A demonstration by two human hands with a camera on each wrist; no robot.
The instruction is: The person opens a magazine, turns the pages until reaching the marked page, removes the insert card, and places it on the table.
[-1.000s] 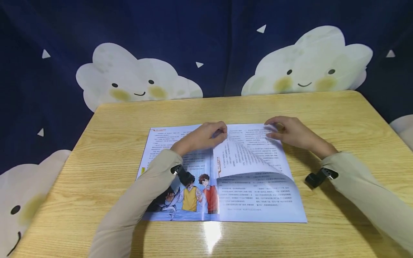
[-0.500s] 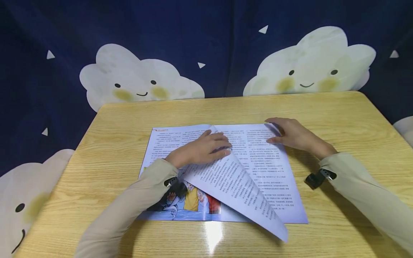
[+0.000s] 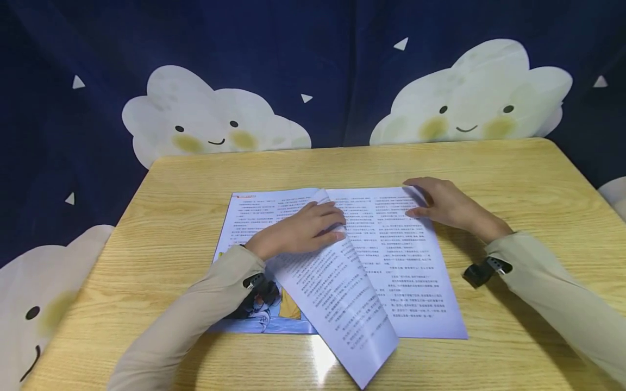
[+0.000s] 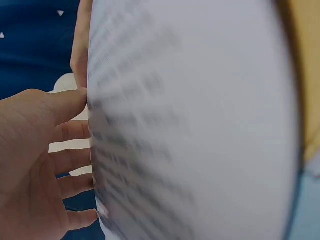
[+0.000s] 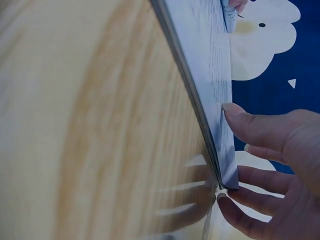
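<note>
Left hand (image 3: 303,228): fingers spread and fairly straight, touching the raised page (image 3: 342,304) — its loose corner overhanging the near edge. Right hand (image 3: 440,203): loosely spread, thumb on the open magazine (image 3: 420,271), fingers about its far right corner. Magazine lies on the wooden table (image 3: 489,174).

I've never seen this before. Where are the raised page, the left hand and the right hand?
Raised page (image 3: 344,298): head view, on the middle of its printed side.
Left hand (image 3: 301,228): head view, on the back of it.
Right hand (image 3: 446,205): head view, also on its back.
</note>
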